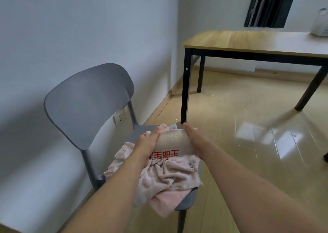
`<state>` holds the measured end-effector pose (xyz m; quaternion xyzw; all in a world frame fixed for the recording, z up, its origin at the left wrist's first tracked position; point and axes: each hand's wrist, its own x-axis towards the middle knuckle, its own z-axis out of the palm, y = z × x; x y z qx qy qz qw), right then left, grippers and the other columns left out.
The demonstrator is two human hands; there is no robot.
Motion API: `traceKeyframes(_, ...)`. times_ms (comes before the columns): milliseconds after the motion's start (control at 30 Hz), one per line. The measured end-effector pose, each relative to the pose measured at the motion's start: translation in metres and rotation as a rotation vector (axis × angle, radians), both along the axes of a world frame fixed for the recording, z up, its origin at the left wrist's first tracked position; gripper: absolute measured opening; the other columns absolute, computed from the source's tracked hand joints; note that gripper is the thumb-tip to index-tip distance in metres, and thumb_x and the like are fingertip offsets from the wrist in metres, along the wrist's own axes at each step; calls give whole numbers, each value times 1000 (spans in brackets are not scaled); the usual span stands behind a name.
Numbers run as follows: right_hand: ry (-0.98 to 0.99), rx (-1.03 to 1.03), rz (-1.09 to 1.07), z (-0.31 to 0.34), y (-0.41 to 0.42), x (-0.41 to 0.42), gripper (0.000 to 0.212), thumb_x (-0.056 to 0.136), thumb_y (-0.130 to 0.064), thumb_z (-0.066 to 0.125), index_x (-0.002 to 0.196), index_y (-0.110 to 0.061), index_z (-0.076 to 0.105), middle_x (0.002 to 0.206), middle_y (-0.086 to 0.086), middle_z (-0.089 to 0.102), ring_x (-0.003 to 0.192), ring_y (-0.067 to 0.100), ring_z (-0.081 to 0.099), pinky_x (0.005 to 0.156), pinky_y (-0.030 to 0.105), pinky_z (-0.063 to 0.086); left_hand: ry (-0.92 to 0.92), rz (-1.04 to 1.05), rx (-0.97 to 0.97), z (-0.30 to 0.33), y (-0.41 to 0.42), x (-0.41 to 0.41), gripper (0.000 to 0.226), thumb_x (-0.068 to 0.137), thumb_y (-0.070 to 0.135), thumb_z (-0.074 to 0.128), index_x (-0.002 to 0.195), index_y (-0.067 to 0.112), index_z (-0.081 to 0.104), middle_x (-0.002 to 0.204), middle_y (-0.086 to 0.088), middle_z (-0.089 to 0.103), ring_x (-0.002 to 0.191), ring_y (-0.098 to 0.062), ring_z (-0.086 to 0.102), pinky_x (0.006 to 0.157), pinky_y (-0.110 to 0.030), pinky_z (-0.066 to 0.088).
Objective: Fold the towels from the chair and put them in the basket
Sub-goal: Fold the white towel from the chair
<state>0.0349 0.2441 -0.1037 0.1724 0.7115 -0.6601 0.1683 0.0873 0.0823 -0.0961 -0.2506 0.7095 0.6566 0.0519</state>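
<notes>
Fingers (160,130) hidden behind beige towel (174,143).

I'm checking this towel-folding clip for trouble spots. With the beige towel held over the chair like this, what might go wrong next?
1. The pink towels hang over the chair seat's front edge; lifting the beige towel may drag them to the floor.
2. The left hand and right hand grip only the ends of the folded towel, so it may come unfolded on the way to the white basket on the table.
</notes>
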Motion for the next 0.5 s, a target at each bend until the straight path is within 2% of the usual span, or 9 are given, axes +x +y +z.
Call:
traceKeyframes(67, 19, 48, -82, -3, 5, -9, 52, 72, -56, 69, 98, -12, 62, 92, 9, 66, 80, 27, 67, 64, 35, 56, 14, 63, -23, -8, 5, -17, 46, 87, 54, 59, 102, 11, 57, 89, -10, 66, 76, -25, 67, 62, -35, 56)
traceKeyframes(133, -16, 73, -114, -19, 10, -29, 47, 76, -49, 68, 100, -10, 61, 92, 9, 65, 81, 27, 65, 58, 29, 49, 6, 92, -45, -19, 9, -37, 48, 86, 54, 61, 103, 9, 58, 85, -8, 65, 71, -22, 66, 53, -29, 51)
traceKeyframes(200, -34, 94, -134, -37, 12, -51, 34, 81, -39, 66, 92, -8, 60, 88, 9, 62, 80, 28, 63, 62, 29, 46, -43, 92, -55, -31, 13, -58, 50, 82, 57, 63, 106, 13, 58, 85, -8, 67, 69, -23, 68, 47, -26, 51)
traceKeyframes(267, -72, 136, -136, -47, 13, -72, 23, 82, -29, 62, 80, -7, 58, 79, 9, 57, 73, 27, 58, 64, 33, 44, -90, 93, -28, -38, 16, -80, 42, 85, 54, 61, 108, 19, 58, 87, -10, 69, 67, -26, 69, 45, -28, 53)
traceKeyframes(367, -139, 153, -167, -41, 15, -97, 18, 79, -24, 58, 71, -7, 56, 73, 9, 58, 69, 29, 58, 64, 35, 48, -151, 106, -63, -34, 20, -109, 38, 80, 58, 61, 87, 21, 65, 83, -12, 72, 71, -32, 72, 61, -46, 61)
traceKeyframes(400, -162, 150, -178, -32, 16, -102, 18, 77, -25, 59, 70, -8, 57, 74, 10, 60, 70, 30, 61, 66, 37, 52, -172, 95, -107, -29, 20, -118, 32, 80, 52, 61, 81, 21, 66, 84, -13, 72, 75, -35, 71, 66, -51, 60)
traceKeyframes(500, -230, 117, -201, 26, 25, -110, 18, 76, -25, 59, 75, -8, 60, 81, 13, 65, 78, 32, 67, 76, 45, 56, -195, 68, -163, 31, 24, -136, 18, 82, 31, 55, 76, 16, 65, 83, -14, 69, 75, -35, 68, 68, -52, 58)
